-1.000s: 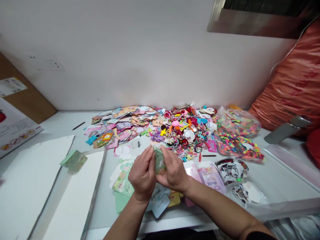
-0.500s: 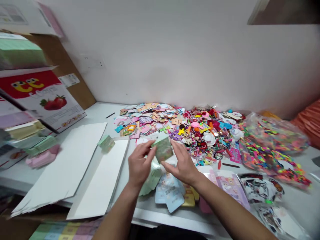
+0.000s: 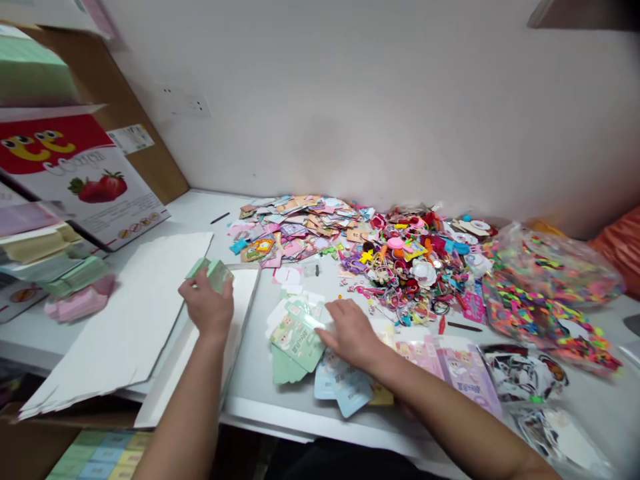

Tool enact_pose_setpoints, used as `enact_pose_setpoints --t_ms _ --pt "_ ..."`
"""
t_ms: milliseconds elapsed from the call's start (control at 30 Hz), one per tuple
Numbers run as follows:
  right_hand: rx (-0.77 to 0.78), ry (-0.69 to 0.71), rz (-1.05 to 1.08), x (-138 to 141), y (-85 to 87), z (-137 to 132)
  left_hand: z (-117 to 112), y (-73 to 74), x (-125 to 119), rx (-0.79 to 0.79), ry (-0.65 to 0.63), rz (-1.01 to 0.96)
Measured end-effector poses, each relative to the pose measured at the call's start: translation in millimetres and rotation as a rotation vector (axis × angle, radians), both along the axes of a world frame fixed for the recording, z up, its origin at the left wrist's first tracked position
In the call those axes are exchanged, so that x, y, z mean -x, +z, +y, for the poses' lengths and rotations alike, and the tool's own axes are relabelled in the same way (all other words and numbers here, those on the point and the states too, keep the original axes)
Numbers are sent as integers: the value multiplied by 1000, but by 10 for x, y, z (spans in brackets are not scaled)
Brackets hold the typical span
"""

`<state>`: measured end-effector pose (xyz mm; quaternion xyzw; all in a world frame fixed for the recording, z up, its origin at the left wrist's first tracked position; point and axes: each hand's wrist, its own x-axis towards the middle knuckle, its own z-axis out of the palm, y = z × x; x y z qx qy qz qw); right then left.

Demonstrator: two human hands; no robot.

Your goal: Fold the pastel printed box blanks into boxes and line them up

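Note:
My left hand [image 3: 209, 303] is closed around a small green box [image 3: 198, 268] at the far end of a long white cardboard tray [image 3: 239, 303]. Close against it stands a second green box [image 3: 220, 275]. My right hand [image 3: 350, 333] has thumb and fingers apart, at the right edge of a fanned pile of green printed packets [image 3: 297, 340]; whether it touches them I cannot tell. Below that hand lie light blue packets [image 3: 345, 390], partly covered by it. Pink packets [image 3: 415, 353] and purple packets [image 3: 465, 373] are spread to the right.
Flat white card sheets [image 3: 125, 313] lie left of the tray. A strawberry-printed carton [image 3: 95, 180] stands at the left. Along the wall are heaped cards [image 3: 305, 223], mixed trinkets [image 3: 410, 260] and clear bags of bright pieces [image 3: 550, 267]. Folded pink boxes [image 3: 80, 300] hang near the left.
My left hand has moved left with the green box, from in front of me to the tray's far end. The right hand has let go of the box and stayed over the packets.

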<state>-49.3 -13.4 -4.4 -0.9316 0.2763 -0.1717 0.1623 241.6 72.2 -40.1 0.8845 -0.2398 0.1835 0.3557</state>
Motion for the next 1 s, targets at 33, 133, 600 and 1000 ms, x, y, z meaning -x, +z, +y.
enact_pose_setpoints --t_ms 33,133,600,1000 --pt "-12 3 82 -106 -3 100 -9 11 148 8 -39 8" --pt "-9 -24 287 -404 -49 352 -9 48 535 49 -163 110" --pt "-454 179 -219 101 353 -178 -81 350 1545 631 -1129 1280" --pt "-274 -279 -542 445 -54 -616 -878 385 1951 545 -836 1011"
